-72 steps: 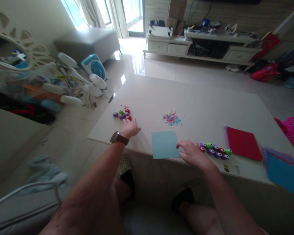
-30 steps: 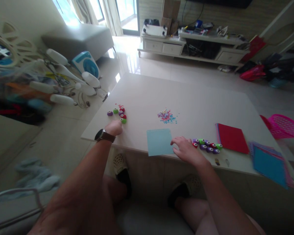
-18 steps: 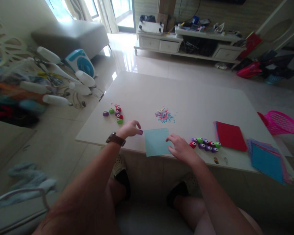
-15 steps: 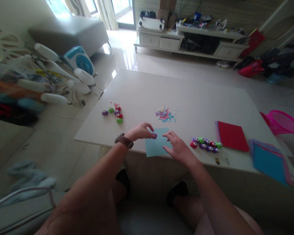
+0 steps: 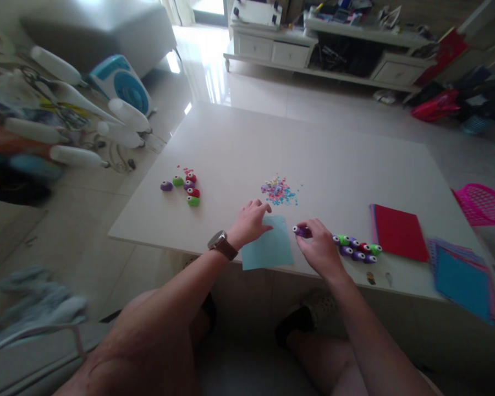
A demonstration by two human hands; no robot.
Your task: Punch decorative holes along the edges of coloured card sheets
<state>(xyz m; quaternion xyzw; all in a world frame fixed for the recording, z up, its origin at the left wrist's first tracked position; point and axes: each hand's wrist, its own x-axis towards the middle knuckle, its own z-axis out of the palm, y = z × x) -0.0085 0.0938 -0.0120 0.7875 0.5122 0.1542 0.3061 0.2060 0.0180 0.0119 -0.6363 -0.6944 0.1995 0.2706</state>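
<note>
My right hand [image 5: 318, 246] is closed around a small purple craft punch [image 5: 301, 231] with a white-and-black round top, just right of a light blue sheet of paper [image 5: 268, 250]. The sheet overhangs the near table edge slightly. Above its upper left part is my left hand [image 5: 251, 221], fingers apart and holding nothing. Beyond the sheet lies a pile of tiny coloured paper bits [image 5: 278, 190]. Several purple, green and red punches [image 5: 358, 256] stand in rows to the right of my right hand, which partly hides that group.
More punches [image 5: 193, 201] and a few red bits stand at the table's left. On the right lie a stack of red paper [image 5: 401, 232] and blue and pink sheets [image 5: 462, 278]. Two small objects [image 5: 371, 278] rest near the front edge. A pink basket [image 5: 484, 204] stands beyond the table.
The purple punch has passed from my left hand to my right, moving from over the sheet to its right side. My left hand has opened. The view has tilted down.
</note>
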